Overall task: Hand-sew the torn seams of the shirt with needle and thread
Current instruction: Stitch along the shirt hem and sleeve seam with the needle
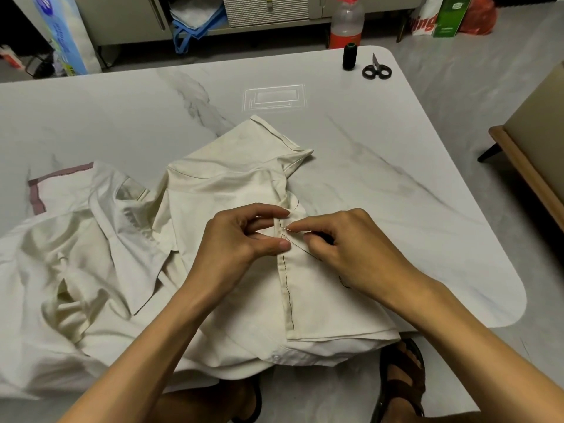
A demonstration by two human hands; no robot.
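- Where the shirt lies crumpled on the table, its seam is pinched by the left hand, thumb against fingers.
- The needle is pinched by the right hand — its eye end is hidden in that grip.
- The thread is partly covered by that hand.

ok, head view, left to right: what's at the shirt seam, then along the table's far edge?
On the shirt: left hand → needle → right hand. Far edge of the table: black thread spool → scissors.
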